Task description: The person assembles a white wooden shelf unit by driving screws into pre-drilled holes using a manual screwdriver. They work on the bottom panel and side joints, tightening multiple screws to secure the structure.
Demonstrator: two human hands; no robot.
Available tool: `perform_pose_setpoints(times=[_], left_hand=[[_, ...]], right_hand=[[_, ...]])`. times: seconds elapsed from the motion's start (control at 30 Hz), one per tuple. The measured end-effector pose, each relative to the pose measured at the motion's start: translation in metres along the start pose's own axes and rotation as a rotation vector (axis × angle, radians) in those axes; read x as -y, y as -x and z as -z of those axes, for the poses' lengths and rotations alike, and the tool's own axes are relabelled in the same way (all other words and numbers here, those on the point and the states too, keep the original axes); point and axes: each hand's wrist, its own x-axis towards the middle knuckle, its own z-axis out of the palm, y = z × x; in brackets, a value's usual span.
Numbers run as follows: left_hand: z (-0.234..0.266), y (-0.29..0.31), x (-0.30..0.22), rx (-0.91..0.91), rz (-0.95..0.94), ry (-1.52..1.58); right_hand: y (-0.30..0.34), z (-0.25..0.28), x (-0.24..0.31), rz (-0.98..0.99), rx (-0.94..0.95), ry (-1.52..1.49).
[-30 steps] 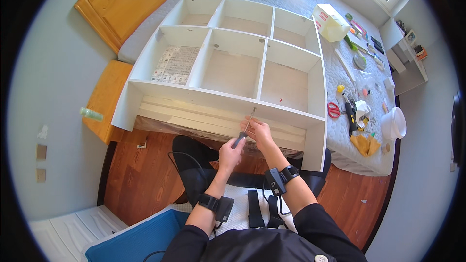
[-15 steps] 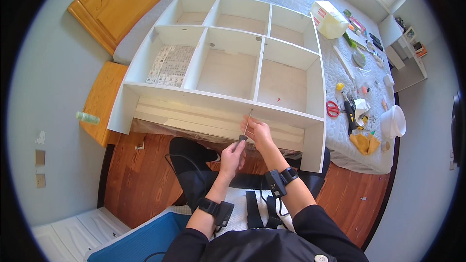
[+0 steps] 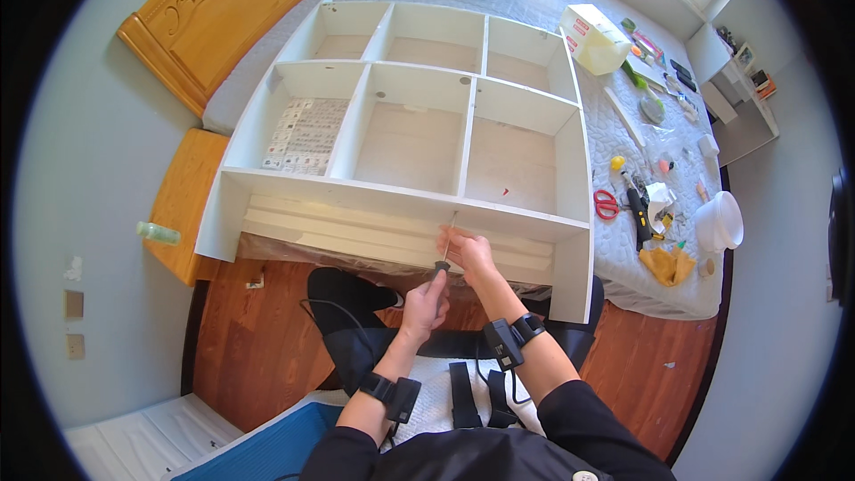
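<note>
A white shelf unit (image 3: 356, 189) with several compartments lies with its open side up on the bed. My left hand (image 3: 426, 306) is wrapped round the dark handle of a screwdriver (image 3: 442, 265). The screwdriver's thin metal shaft points up and away, its tip at the shelf unit's near long board. My right hand (image 3: 470, 254) is at the shaft, fingertips closed around it just below the board. Whether a screw sits at the tip is too small to make out.
Red-handled scissors (image 3: 606, 205), a black and yellow tool (image 3: 638, 214), an orange-yellow cloth (image 3: 668, 265) and a white tub (image 3: 718, 221) lie on the bed at right. A green bottle (image 3: 158, 232) lies on the wooden nightstand (image 3: 183, 187) at left.
The view has tilted slightly, so the shelf unit appears a little lower. Both hands stay at the screwdriver by the near board, with only a small shift.
</note>
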Motion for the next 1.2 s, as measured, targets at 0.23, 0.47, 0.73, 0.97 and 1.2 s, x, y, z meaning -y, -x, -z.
perform_pose_setpoints(times=[0.23,0.47,0.73,0.97,1.2], left_hand=[[-0.003,0.002,-0.003,0.35,0.28,0.435],[-0.012,0.01,-0.021,-0.094,-0.165,-0.59],[0.006,0.007,-0.03,0.408,0.356,0.458],[-0.007,0.017,-0.031,-0.099,-0.085,-0.55],[0.0,0.01,-0.029,0.782,0.43,0.775]], right_hand=[[-0.015,0.005,-0.012,0.021,-0.052,0.01],[-0.022,-0.011,-0.022,-0.029,-0.065,-0.081],[-0.018,-0.011,-0.014,-0.071,-0.013,-0.194],[-0.02,-0.021,-0.019,-0.047,-0.071,-0.181],[-0.009,-0.015,-0.008,-0.067,-0.033,-0.235]])
